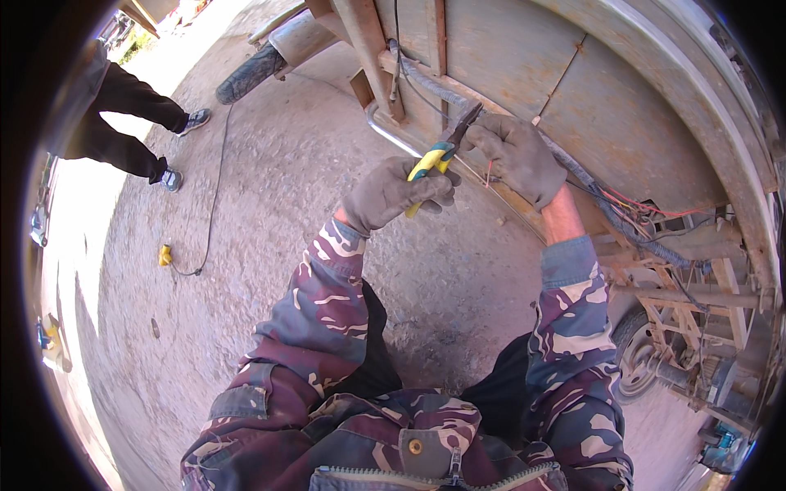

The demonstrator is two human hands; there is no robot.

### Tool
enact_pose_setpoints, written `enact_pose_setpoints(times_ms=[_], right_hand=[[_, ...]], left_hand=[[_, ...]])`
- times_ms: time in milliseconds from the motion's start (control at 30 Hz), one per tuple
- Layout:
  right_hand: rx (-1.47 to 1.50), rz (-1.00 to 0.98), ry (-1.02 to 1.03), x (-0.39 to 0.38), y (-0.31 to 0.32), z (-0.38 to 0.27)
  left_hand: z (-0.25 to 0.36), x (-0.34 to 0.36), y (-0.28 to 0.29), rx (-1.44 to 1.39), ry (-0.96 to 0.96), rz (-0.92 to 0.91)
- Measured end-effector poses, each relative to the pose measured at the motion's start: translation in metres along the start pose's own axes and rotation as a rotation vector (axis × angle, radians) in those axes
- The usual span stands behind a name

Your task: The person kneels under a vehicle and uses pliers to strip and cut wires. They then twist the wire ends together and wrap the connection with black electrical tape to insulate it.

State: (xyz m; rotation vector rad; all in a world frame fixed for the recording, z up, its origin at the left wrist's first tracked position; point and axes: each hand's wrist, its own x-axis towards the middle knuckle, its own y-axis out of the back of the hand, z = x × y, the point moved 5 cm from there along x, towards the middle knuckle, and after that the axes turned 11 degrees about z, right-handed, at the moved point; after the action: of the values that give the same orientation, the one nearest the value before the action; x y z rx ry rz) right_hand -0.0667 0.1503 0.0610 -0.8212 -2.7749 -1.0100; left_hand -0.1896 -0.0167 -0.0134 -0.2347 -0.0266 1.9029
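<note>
My left hand (399, 192), in a grey glove, is closed round the yellow and green handles of a pair of pliers (434, 160). The dark jaws point up and to the right, reaching the fingers of my other hand. That gloved right hand (517, 155) is bent into a pinch beside the jaws; what its fingertips hold is hidden. A thin red wire (490, 172) shows just below those fingers. Behind both hands runs a grey corrugated conduit (573, 168) along a rusty metal frame, with red and black wires (647, 206) coming out farther right.
A large metal panel (630, 114) rises beyond my hands. At the right are a wheel (634, 352) and a rusty frame (696, 315). A person in dark trousers (123, 114) stands at the left, near a cable (214, 196) ending in a yellow piece (165, 255) on the rough ground.
</note>
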Motion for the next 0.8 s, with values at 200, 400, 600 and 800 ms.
enact_pose_setpoints(times_ms=[200,400,600,800], right_hand=[[0.135,0.033,-0.005,-0.004,-0.001,-0.005],[0.087,0.076,-0.041,-0.003,0.001,-0.011],[-0.066,0.053,-0.109,-0.002,0.004,-0.016],[-0.013,0.101,-0.065,-0.001,0.002,-0.013]], left_hand=[[0.012,-0.007,-0.009,-0.31,0.013,-0.085],[0.009,0.002,-0.003,0.059,-0.136,0.011],[0.015,0.006,-0.001,0.449,-0.455,0.188],[0.016,0.002,-0.003,0.594,-0.415,0.244]])
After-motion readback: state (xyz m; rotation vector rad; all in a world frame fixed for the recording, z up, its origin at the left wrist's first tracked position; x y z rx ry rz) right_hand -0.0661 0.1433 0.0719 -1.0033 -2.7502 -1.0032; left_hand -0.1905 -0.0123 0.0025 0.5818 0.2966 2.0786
